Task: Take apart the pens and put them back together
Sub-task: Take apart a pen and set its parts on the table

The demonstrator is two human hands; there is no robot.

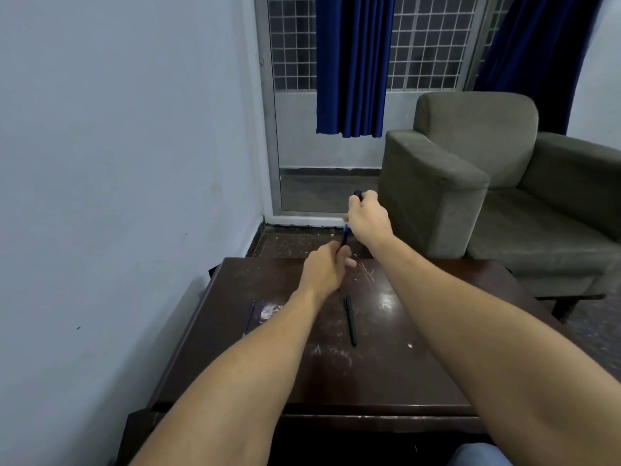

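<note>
On the table's left side we see a thin blue refill lying beside a clear scrap. Above the far edge our left hand is closed around the lower end of a blue pen. A black pen lies on the wood between our forearms. Our right hand, raised higher, is clenched on the blue pen's upper part, a dark tip poking out above the fist. An armchair stands right.

Two hands, one black pen on one table, one thin blue refill, one armchair.
</note>
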